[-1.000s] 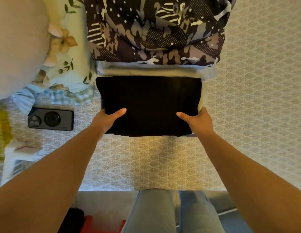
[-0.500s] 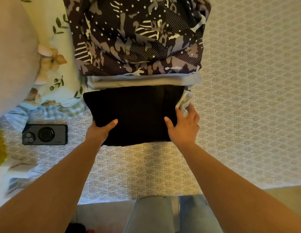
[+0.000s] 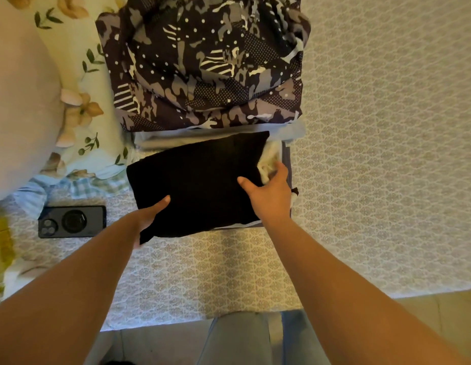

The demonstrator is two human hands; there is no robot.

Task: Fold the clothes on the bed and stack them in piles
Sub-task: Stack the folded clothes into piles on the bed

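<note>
At frame centre, the left hand [image 3: 147,217] grips the folded black garment [image 3: 197,185] at its lower-left edge, thumb on top. The right hand [image 3: 271,196] lies spread on its right side, fingers reaching onto pale cloth [image 3: 268,164] beneath.

A folded garment [image 3: 200,185] is laid on a pile of folded clothes [image 3: 286,164] near the front edge of the bed [image 3: 387,154]. Its left front corner is held by the left hand [image 3: 147,217]; the right hand [image 3: 271,198] is placed on its right side, fingers reaching onto the pile beneath. A patterned garment [image 3: 202,67] is spread directly behind the pile. A pillow [image 3: 81,106] is set to the left of both, with a phone [image 3: 71,222] lying in front of the pillow, left of the left hand
</note>
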